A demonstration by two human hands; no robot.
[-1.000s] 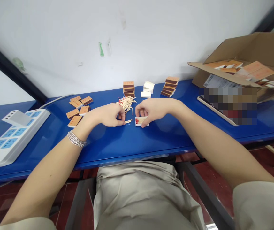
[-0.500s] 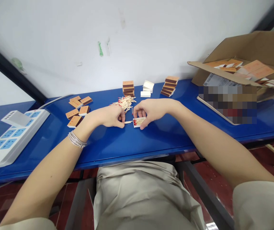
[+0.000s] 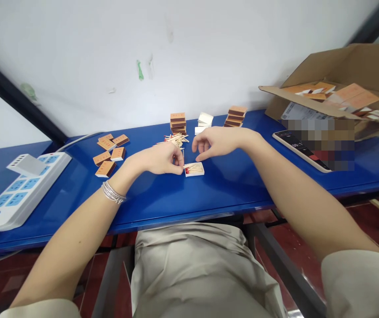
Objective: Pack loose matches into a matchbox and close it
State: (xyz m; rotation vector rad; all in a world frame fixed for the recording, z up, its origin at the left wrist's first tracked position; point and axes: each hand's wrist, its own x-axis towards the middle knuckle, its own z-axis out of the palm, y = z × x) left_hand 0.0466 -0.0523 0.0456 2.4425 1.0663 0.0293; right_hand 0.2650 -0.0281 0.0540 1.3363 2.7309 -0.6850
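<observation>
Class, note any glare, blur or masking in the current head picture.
Head view: pale sheen on the blue table; pixelated blocks over part of the phone; right sleeve looks soft; matches in the white tray blend together.

The single view comes from a camera worn on the person's head, facing forward and steeply down over a blue table (image 3: 163, 198). The lap (image 3: 206, 269) fills the bottom centre, seen from above, and the forearms (image 3: 66, 251) enter from the lower left and lower right, looming largest there. The left hand (image 3: 166, 158) and right hand (image 3: 218, 141) lie near mid-frame, farther from the lens. A white wall (image 3: 189, 53) faces the camera across the top. The field is wide, reaching a power strip (image 3: 32, 183) at the left edge and a cardboard box (image 3: 368, 59) at upper right, each cut by the frame. The table's front edge slants upward to the right.
</observation>
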